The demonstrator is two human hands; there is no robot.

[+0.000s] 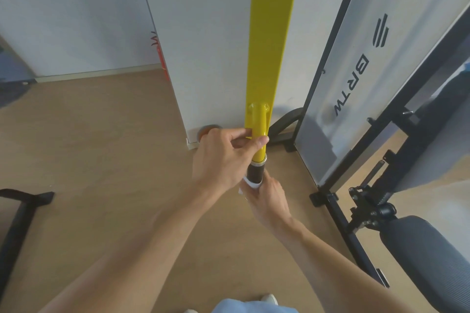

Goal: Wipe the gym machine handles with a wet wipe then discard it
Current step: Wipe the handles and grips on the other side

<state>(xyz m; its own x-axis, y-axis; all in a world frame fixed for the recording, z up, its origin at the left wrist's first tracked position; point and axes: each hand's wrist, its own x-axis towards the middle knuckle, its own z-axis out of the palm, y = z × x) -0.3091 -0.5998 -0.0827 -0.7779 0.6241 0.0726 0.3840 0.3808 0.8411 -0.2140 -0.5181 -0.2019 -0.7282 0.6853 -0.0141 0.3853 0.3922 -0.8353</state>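
A yellow machine arm point(272, 40) comes down the middle of the view and ends in a short yellow bar with a black grip handle point(256, 172) below a metal ring. My left hand point(226, 157) pinches the yellow bar just above the handle. My right hand point(267, 198) is wrapped around the lower end of the black handle from below, with a white wet wipe point(250, 184) between palm and grip. Only an edge of the wipe shows.
The machine's translucent shroud point(381, 71) in a black frame stands to the right, with a padded seat point(427, 254) at the lower right. A white pillar point(203, 46) is behind the arm. A black frame foot point(20, 211) lies on the wooden floor at left.
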